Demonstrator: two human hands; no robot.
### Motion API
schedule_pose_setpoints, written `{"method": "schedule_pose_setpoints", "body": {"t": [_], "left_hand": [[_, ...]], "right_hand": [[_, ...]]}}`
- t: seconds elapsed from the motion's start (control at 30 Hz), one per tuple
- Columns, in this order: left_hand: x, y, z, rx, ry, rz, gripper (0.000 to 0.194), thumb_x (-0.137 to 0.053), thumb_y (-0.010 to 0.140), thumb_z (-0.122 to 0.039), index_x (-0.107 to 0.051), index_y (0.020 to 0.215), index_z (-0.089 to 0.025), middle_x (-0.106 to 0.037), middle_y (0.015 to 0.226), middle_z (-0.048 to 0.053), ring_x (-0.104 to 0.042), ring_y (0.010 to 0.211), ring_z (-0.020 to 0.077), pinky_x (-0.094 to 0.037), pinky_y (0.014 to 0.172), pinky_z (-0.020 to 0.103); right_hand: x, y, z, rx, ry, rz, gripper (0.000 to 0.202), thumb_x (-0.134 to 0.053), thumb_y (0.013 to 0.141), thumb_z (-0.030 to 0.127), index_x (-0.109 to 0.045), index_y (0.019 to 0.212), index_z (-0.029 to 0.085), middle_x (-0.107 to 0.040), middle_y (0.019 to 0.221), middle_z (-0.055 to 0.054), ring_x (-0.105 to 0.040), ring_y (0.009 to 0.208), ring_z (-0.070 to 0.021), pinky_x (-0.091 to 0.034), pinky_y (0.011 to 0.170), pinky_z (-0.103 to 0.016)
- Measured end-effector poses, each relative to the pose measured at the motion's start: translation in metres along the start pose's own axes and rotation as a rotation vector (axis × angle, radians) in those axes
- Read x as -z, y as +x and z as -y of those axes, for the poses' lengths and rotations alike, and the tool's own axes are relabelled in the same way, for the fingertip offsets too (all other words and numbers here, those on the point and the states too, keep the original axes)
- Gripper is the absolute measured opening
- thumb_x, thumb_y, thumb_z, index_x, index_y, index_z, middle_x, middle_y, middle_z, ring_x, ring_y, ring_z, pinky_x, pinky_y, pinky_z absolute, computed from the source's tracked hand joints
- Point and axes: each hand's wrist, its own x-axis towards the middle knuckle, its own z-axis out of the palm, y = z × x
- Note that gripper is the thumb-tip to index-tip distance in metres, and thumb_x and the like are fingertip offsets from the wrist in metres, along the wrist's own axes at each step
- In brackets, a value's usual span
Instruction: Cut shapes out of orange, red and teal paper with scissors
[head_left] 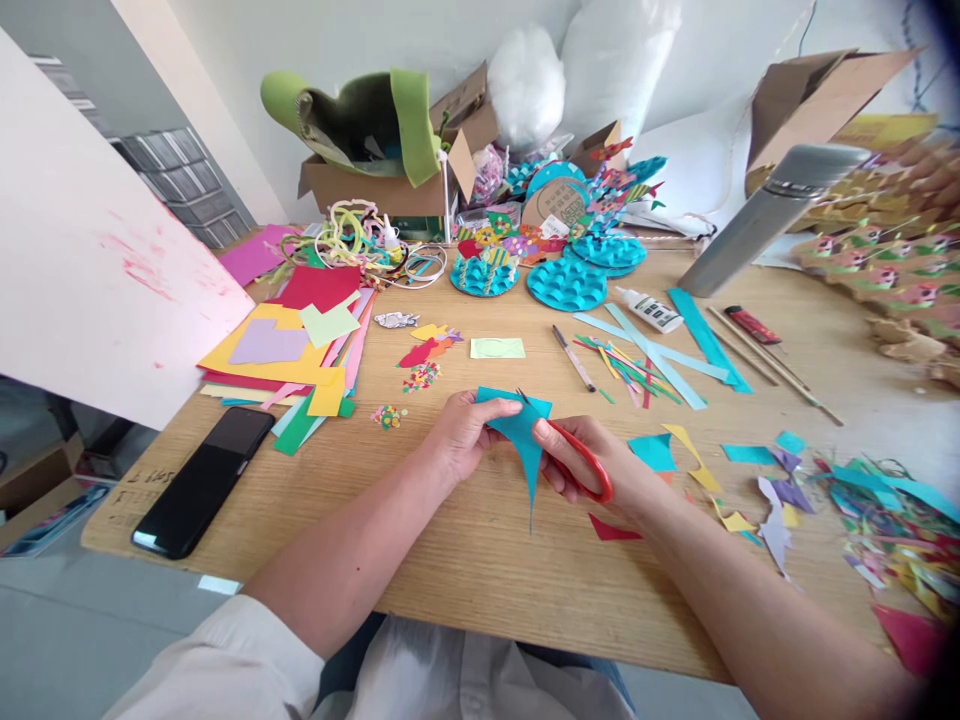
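Note:
My left hand (463, 432) pinches a piece of blue paper (531, 448) between thumb and fingers above the front middle of the table. A narrow tail of the paper hangs down to a point. In my right hand (576, 455) are red-handled scissors (600, 478), fingers wrapped round the loops. Their blade tips show at the paper's upper part; the rest of the blades is hidden. Beyond my hands lie a light green paper strip (498, 348), a pen (574, 358), fish-shaped paper cutouts (421, 352) and small piles of paper dots (388, 416).
Stacked coloured paper (217, 350) and a black phone (202, 482) lie left. Paper scraps (776, 500) spread over the right side. A glue bottle (649, 310), grey flask (765, 225) and wooden sticks (780, 362) are farther right. Blue egg-tray pieces (567, 286) and boxes (367, 195) stand behind.

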Motion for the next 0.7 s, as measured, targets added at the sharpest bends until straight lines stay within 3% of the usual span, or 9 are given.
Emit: {"method": "schedule_pose_setpoints", "body": {"t": [0.3, 0.7], "left_hand": [[0.0026, 0.0008, 0.0011, 0.008, 0.022, 0.045, 0.027, -0.084, 0.053, -0.024, -0.067, 0.069, -0.011, -0.067, 0.073, 0.005, -0.06, 0.069, 0.016, -0.047, 0.075, 0.034], [0.0003, -0.0001, -0.0003, 0.011, 0.003, 0.012, 0.025, -0.084, 0.051, -0.024, -0.067, 0.065, -0.012, -0.068, 0.069, 0.005, -0.059, 0.066, 0.0151, -0.047, 0.07, 0.031]], "right_hand": [[0.001, 0.0005, -0.0021, 0.025, -0.014, 0.006, 0.064, -0.055, 0.078, 0.076, -0.051, 0.055, 0.017, -0.053, 0.047, 0.0, -0.046, 0.04, -0.0086, -0.033, 0.044, -0.022], [0.0012, -0.0001, -0.003, -0.005, 0.02, 0.004, 0.06, -0.058, 0.076, 0.075, -0.053, 0.061, 0.018, -0.051, 0.047, 0.002, -0.043, 0.039, -0.0086, -0.029, 0.042, -0.022]]}}
